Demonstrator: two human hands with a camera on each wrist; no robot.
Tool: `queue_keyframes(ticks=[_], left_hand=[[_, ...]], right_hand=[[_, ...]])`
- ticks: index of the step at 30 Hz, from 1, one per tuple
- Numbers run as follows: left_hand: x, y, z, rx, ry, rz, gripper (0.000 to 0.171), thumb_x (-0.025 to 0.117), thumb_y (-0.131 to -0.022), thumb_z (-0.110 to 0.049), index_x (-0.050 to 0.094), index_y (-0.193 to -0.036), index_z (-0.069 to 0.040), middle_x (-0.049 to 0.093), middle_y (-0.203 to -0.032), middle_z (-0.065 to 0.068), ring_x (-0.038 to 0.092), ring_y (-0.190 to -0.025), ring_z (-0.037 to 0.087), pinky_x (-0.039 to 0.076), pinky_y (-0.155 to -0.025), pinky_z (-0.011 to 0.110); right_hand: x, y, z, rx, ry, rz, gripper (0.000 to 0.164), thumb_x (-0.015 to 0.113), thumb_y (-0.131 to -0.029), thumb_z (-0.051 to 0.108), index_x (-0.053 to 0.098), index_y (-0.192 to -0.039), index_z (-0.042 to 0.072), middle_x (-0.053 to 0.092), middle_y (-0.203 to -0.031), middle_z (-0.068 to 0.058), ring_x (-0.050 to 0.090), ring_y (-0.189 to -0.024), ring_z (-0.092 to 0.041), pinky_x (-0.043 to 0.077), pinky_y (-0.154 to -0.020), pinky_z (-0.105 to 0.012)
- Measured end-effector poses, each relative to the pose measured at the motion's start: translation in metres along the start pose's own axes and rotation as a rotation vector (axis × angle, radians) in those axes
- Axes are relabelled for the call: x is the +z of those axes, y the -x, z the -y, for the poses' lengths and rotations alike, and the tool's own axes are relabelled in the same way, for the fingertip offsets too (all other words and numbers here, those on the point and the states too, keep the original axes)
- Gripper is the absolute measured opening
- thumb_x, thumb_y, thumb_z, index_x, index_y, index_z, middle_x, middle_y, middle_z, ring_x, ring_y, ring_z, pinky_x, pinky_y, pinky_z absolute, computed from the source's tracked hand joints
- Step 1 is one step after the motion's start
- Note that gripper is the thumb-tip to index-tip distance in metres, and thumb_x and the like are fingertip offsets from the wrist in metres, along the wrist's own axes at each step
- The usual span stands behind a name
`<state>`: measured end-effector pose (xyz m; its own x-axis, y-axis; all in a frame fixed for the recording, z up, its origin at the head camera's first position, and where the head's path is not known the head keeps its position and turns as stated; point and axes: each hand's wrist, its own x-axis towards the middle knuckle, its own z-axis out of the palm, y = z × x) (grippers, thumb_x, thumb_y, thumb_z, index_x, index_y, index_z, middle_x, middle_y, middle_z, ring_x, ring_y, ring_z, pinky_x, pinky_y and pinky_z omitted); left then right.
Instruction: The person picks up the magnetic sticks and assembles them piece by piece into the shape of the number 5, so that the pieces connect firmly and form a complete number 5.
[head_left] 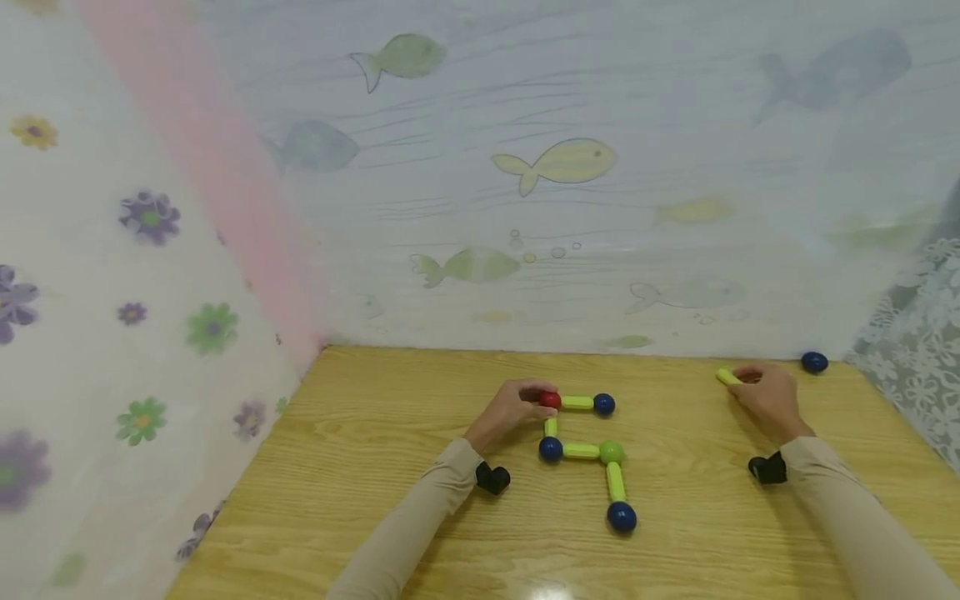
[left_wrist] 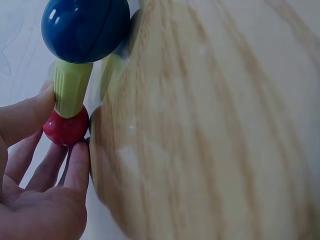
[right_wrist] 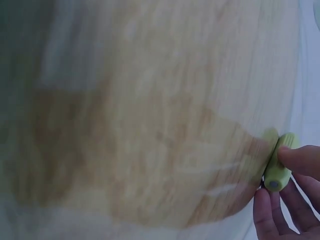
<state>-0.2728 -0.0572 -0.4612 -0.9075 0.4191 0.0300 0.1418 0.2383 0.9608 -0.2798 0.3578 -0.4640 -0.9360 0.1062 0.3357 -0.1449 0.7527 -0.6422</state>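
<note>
A chain of yellow-green rods and balls lies on the wooden table. Its red ball (head_left: 551,401) is gripped between the thumb and fingers of my left hand (head_left: 514,408). From that ball one rod (head_left: 577,402) runs right to a blue ball (head_left: 603,404), and another drops to a second blue ball (head_left: 551,449). Farther along come a green ball (head_left: 611,452) and a blue ball (head_left: 622,517) at the near end. Off to the right, my right hand (head_left: 771,402) pinches a loose yellow-green rod (right_wrist: 280,165) close to the tabletop; a pale spot shows on its end.
A lone blue ball (head_left: 814,362) sits at the table's back right corner. Behind the wooden table (head_left: 337,467) hangs a fish-print sheet (head_left: 450,208). A flower-print sheet (head_left: 90,350) stands at the left, and white lace (head_left: 918,333) borders the right side.
</note>
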Motion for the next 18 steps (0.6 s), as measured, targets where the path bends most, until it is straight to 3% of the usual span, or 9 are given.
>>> queue_keyframes(ticks=[8, 10, 15, 18], left_hand=[[0.002, -0.001, 0.002, -0.001, 0.014, 0.007, 0.038, 0.074, -0.083, -0.009, 0.065, -0.12, -0.006, 0.066, -0.11, 0.002, 0.062, -0.097, 0.013, 0.051, -0.079, 0.027], [0.003, -0.001, 0.002, -0.006, 0.008, 0.008, 0.038, 0.074, -0.082, -0.01, 0.065, -0.12, -0.006, 0.066, -0.11, 0.002, 0.062, -0.096, 0.013, 0.051, -0.079, 0.026], [0.003, 0.001, 0.001, -0.002, 0.013, 0.01, 0.038, 0.074, -0.083, -0.011, 0.065, -0.12, -0.006, 0.065, -0.111, 0.002, 0.061, -0.098, 0.014, 0.051, -0.08, 0.027], [0.001, 0.002, 0.002, 0.003, 0.024, 0.006, 0.039, 0.073, -0.083, -0.011, 0.064, -0.121, -0.006, 0.064, -0.112, 0.003, 0.06, -0.1, 0.015, 0.05, -0.081, 0.028]], right_hand=[[-0.008, 0.009, 0.007, -0.014, -0.004, 0.112, 0.027, 0.073, -0.079, 0.001, 0.065, -0.099, -0.014, 0.065, -0.089, -0.029, 0.062, -0.075, -0.034, 0.05, -0.057, -0.03], [-0.01, 0.012, 0.01, -0.016, -0.006, 0.146, 0.028, 0.073, -0.079, 0.003, 0.065, -0.101, -0.013, 0.065, -0.092, -0.028, 0.062, -0.075, -0.029, 0.05, -0.058, -0.032], [-0.014, 0.021, 0.022, -0.021, -0.039, 0.198, 0.03, 0.074, -0.081, 0.008, 0.066, -0.105, -0.009, 0.066, -0.096, -0.026, 0.057, -0.073, -0.003, 0.05, -0.06, -0.026], [-0.015, 0.025, 0.032, -0.029, -0.076, 0.226, 0.032, 0.074, -0.082, 0.01, 0.066, -0.107, -0.009, 0.065, -0.098, -0.026, 0.055, -0.073, 0.004, 0.05, -0.061, -0.022]])
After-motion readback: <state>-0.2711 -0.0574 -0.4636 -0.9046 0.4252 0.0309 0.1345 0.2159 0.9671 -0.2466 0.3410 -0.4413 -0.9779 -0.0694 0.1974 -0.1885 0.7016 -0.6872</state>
